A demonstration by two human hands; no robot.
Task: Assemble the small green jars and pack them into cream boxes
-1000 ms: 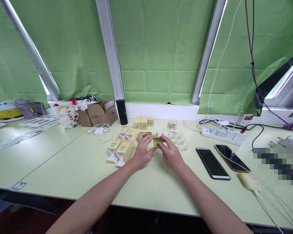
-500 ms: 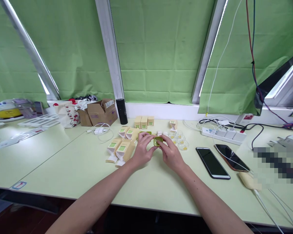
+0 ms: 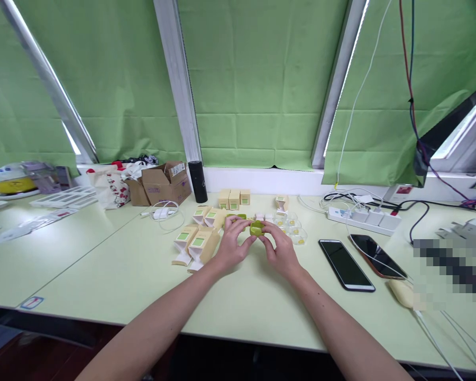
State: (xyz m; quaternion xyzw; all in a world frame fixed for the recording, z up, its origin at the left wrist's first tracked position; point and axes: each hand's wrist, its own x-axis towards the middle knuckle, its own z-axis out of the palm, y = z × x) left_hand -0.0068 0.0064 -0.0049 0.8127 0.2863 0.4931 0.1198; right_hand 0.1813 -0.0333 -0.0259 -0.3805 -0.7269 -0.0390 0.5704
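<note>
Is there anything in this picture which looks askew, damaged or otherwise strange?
Yes: at the right, the green blind hangs askew, its edge slanted and bunched, baring part of the window, unlike the flatter middle blind. The small green container being held shows no clear damage.

The small green piece [image 3: 256, 228] between the hands has tipped: half a second ago it showed a squarish rim around a darker hollow, and now it looks rounder and brighter, sitting a touch higher in view. The right hand [image 3: 281, 253] has changed its hold too — its fingertips covered the piece's lower right corner before, whereas now the index finger lies at the right edge and the thumb sits lower, with a wider gap between the two.
</note>
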